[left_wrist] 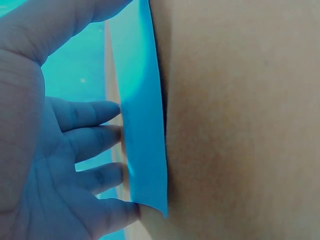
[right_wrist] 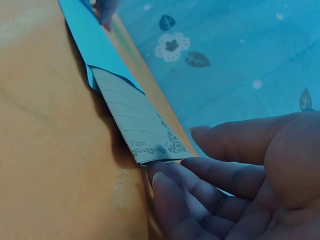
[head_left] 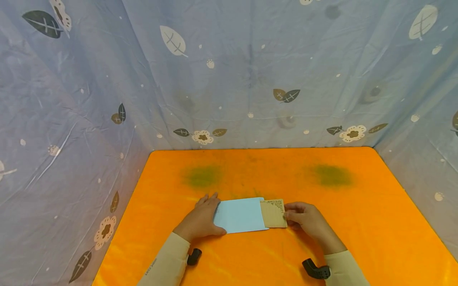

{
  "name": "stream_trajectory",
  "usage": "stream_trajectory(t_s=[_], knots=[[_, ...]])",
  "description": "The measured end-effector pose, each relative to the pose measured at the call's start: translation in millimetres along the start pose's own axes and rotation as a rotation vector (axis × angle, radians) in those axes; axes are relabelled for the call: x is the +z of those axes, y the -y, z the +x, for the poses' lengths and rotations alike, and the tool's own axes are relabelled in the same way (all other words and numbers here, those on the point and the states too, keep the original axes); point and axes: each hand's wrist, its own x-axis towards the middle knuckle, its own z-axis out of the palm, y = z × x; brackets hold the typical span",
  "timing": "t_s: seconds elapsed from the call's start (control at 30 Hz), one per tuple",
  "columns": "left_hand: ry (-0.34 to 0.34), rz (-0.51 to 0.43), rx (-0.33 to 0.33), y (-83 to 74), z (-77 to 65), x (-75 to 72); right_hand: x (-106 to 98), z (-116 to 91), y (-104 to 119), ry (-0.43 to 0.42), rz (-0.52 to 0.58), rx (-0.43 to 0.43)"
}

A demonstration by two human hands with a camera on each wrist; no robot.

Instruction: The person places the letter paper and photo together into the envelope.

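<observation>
A pale blue envelope (head_left: 241,215) lies across the middle of the orange table, its open end to the right. Out of that end sticks a folded sheet of tan letter paper (head_left: 273,213), with dashed lines, an ornate printed corner and the word "Paper" in the right wrist view. My left hand (head_left: 203,219) holds the envelope's left end, thumb at the near edge and fingers by the far edge. At the paper's outer end, my right hand (head_left: 304,218) pinches it between thumb and fingers. The paper's inner part is hidden inside the envelope.
The orange table (head_left: 250,258) has two dark greenish patches toward its back. Light blue curtain (head_left: 232,79) with leaf and flower prints closes off the back and both sides. A black wrist piece (head_left: 316,270) sits by the right sleeve, another (head_left: 194,257) by the left.
</observation>
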Motion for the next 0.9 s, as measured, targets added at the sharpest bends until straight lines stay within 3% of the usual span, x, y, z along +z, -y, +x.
stream_trajectory(t_s=[0.9], knots=[[-0.003,-0.007,-0.006,-0.6,-1.1,0.1,9.4,0.8,1.7,0.020,0.018,0.036]])
